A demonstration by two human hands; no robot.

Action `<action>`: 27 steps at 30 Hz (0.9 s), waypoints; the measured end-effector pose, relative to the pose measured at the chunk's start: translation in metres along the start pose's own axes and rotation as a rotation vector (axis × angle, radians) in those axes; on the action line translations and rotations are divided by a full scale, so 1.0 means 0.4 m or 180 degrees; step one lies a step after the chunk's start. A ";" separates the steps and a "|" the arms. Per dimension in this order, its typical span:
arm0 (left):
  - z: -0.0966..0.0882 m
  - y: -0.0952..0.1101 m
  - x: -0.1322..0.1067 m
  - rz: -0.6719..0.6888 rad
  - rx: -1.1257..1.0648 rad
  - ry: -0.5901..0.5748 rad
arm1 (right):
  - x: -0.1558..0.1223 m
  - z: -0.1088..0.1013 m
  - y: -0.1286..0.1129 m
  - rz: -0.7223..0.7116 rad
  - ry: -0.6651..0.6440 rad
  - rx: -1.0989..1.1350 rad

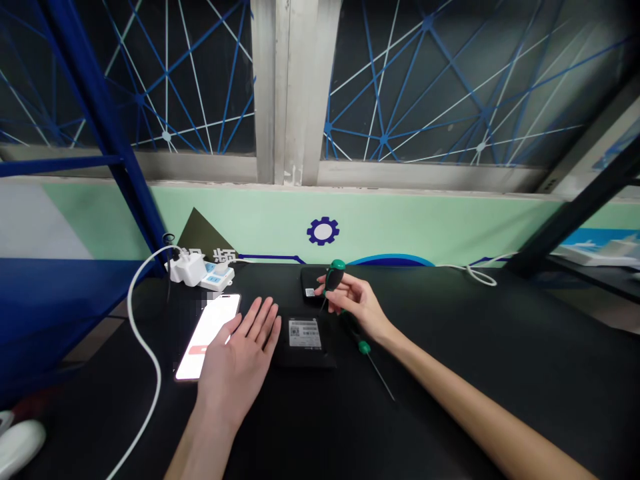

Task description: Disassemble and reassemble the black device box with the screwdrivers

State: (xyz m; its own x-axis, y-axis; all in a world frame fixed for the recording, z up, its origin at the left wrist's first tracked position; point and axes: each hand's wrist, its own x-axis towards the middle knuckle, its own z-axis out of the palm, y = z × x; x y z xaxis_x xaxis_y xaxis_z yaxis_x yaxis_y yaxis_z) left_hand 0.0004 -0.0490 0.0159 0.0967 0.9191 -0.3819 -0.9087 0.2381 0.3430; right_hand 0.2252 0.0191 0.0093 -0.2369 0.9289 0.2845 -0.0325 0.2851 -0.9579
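My right hand [357,303] grips a short screwdriver [334,275] with a green and black handle, its shaft pointing down near the upper right corner of a flat black device [306,360]. A white label with printing covers part of that device. Whether the tip touches it I cannot tell. Palm up, my left hand [240,363] lies open and holds nothing, beside the device and partly over a lit phone [213,333]. A second, longer screwdriver [373,363] lies under and beside my right hand, its handle partly hidden.
Behind the device lies another black item [311,283] with a small label. A power strip [217,275] with a white plug [187,269] stands at the back left, a white cable [150,347] curving forward from it. A white rounded object [20,447] sits at the lower left.
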 end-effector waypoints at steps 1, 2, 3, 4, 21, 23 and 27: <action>0.000 0.000 0.000 0.0003 -0.0017 -0.0010 | -0.001 -0.002 -0.002 -0.0022 -0.0015 -0.0018; 0.000 0.000 0.000 -0.0014 -0.0026 -0.0029 | -0.001 -0.003 -0.003 -0.0039 -0.0003 -0.0043; -0.001 0.001 0.000 -0.0015 -0.0030 -0.0016 | -0.001 -0.002 -0.002 -0.0048 0.0044 -0.0071; -0.001 0.001 0.000 -0.0014 -0.0038 -0.0017 | 0.000 0.000 0.000 -0.0050 0.0128 -0.0091; -0.002 0.000 -0.002 -0.0023 -0.0017 0.0010 | -0.006 0.009 -0.003 -0.0223 0.0311 -0.0310; 0.001 0.001 -0.003 -0.0027 -0.0019 0.0020 | -0.005 0.012 0.004 -0.0231 0.0474 -0.0365; 0.003 0.001 -0.002 -0.0042 -0.0010 0.0063 | -0.001 0.027 0.017 -0.0205 0.0668 -0.0330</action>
State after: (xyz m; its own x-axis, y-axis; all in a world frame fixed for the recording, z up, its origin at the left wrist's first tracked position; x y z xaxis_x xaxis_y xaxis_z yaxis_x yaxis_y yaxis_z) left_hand 0.0004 -0.0492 0.0172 0.1007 0.9095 -0.4033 -0.9086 0.2492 0.3352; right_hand 0.2147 0.0180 0.0022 -0.0303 0.9337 0.3568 0.0614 0.3581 -0.9317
